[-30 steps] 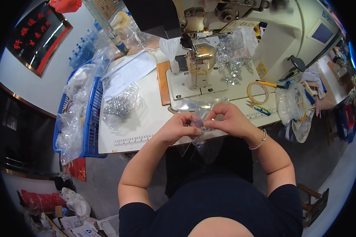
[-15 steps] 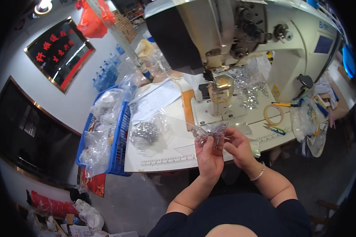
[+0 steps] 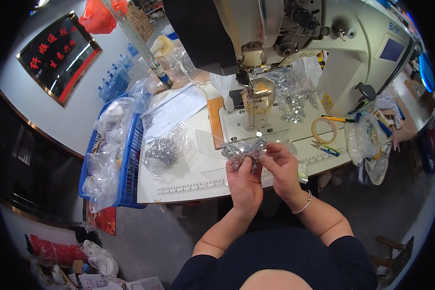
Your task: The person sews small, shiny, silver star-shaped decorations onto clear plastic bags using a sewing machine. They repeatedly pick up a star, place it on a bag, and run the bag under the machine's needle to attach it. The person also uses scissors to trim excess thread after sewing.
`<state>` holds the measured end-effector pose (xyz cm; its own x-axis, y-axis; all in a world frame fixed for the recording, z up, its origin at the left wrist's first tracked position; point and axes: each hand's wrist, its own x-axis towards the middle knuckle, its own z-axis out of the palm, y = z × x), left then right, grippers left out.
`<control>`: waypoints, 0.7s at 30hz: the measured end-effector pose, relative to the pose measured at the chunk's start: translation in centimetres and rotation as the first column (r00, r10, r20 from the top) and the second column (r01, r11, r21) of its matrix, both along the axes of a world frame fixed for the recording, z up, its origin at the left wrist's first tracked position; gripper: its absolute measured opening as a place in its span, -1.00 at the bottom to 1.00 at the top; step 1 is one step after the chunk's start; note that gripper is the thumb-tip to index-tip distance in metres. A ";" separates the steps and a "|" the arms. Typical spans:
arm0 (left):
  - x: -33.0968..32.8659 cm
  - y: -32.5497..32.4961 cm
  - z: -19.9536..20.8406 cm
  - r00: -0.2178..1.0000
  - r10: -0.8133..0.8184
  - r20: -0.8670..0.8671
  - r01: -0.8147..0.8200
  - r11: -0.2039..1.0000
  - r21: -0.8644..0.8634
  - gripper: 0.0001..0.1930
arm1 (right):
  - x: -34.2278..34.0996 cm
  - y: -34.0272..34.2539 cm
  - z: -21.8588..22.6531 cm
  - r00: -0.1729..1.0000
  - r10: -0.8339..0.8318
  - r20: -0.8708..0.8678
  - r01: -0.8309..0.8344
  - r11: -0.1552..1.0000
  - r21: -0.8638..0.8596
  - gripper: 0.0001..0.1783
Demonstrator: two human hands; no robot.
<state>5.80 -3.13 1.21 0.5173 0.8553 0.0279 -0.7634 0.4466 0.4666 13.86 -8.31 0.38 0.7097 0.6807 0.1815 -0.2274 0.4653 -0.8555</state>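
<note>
A silvery butterfly-shaped ornament point(image 3: 233, 151) is held up over the front edge of the sewing table point(image 3: 188, 166). My left hand point(image 3: 245, 186) is closed on its lower part, the thumb pressed on the front. My right hand point(image 3: 281, 169) pinches the ornament's right wing between thumb and fingers. Beyond both hands stands the sewing machine point(image 3: 367, 63), its needle and presser area point(image 3: 257, 94) just past the ornament. A heap of similar silver pieces point(image 3: 162, 151) lies in clear plastic on the left, and more silver pieces point(image 3: 295, 104) lie behind the machine's needle area.
At the table's left stands a blue basket point(image 3: 129, 166) full of clear plastic bags. A paper sheet point(image 3: 176, 111) and an orange-brown strip point(image 3: 215, 123) lie mid-table. To the right are a tape roll point(image 3: 324, 130), small thread snips point(image 3: 326, 149) and a hanging plastic bag point(image 3: 360, 145).
The whole view has shifted, so the table and machine appear further left and higher. Both hands still hold the butterfly ornament, and the right fingers have closed in on its wing.
</note>
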 end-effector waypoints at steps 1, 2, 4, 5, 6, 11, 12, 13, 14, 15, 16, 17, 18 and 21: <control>-0.1 0.2 -0.1 1.000 0.011 0.005 -0.011 1.000 -0.002 -0.79 | 0.2 -0.1 0.2 0.999 -0.051 0.010 0.051 0.998 -0.028 -0.46; -0.1 0.4 -0.2 1.000 0.023 0.010 -0.023 1.000 -0.005 -0.79 | 0.6 -0.3 0.4 0.955 -0.214 0.204 0.231 0.971 -0.063 -0.39; 0.0 0.8 -0.9 0.993 0.108 -0.057 -0.101 0.989 0.111 -0.80 | 2.0 -0.8 0.6 0.691 -0.454 0.563 0.556 0.831 -0.012 -0.23; 0.0 1.0 -1.3 0.984 0.154 -0.086 -0.138 0.976 0.169 -0.81 | 2.6 -1.2 0.7 0.574 -0.479 0.665 0.590 0.804 0.070 -0.15; 0.1 1.6 -1.9 0.910 0.374 -0.176 -0.264 0.853 0.450 -0.78 | 2.7 -1.6 0.7 0.481 -0.477 0.736 0.581 0.802 0.139 -0.17; -0.3 4.2 -1.2 0.480 0.840 0.251 -0.174 -0.189 0.966 -0.80 | -0.3 -2.8 0.7 0.856 0.469 0.217 -0.482 0.876 0.007 0.17; -0.5 4.4 -1.2 0.450 0.825 0.342 -0.120 -0.324 0.938 -0.80 | -1.1 -2.4 1.2 0.864 0.464 0.193 -0.495 0.853 0.167 0.10; -0.8 4.4 -1.1 0.441 0.825 0.353 -0.084 -0.354 0.931 -0.84 | -1.6 -2.3 1.4 0.887 0.448 0.114 -0.462 0.850 0.252 -0.07; -0.8 4.1 -1.0 0.434 0.818 0.378 -0.054 -0.395 0.917 -0.84 | -1.7 -2.4 1.6 0.900 0.434 0.032 -0.419 0.844 0.333 -0.23; -0.9 3.9 -0.7 0.429 0.809 0.402 -0.020 -0.437 0.899 -0.84 | -1.4 -2.4 1.1 0.922 0.382 -0.056 -0.356 0.897 0.261 -0.37; -1.1 3.7 -0.6 0.425 0.798 0.427 0.014 -0.478 0.878 -0.84 | -0.9 -2.3 0.2 0.937 0.319 -0.140 -0.293 0.939 0.181 -0.51; -1.1 3.4 -1.2 0.453 0.786 0.421 0.056 -0.496 0.866 -0.81 | -0.6 -2.3 -0.3 0.944 0.247 -0.219 -0.232 0.968 0.095 -0.65; -1.1 2.8 -1.5 0.443 0.813 0.377 0.120 -0.471 0.874 -0.81 | -0.3 -2.2 0.0 0.952 0.229 -0.204 -0.209 0.971 0.112 -0.73; -1.5 1.2 -1.7 0.484 0.856 0.180 0.249 -0.332 0.910 -0.74 | 0.9 -1.8 -0.4 0.983 0.162 -0.082 -0.151 0.979 0.134 -0.82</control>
<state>4.33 -1.88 -0.50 0.4871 0.1479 0.8607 0.1327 -0.9866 0.0944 14.80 -10.08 -0.06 0.6139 0.7602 0.2126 -0.3810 0.5212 -0.7636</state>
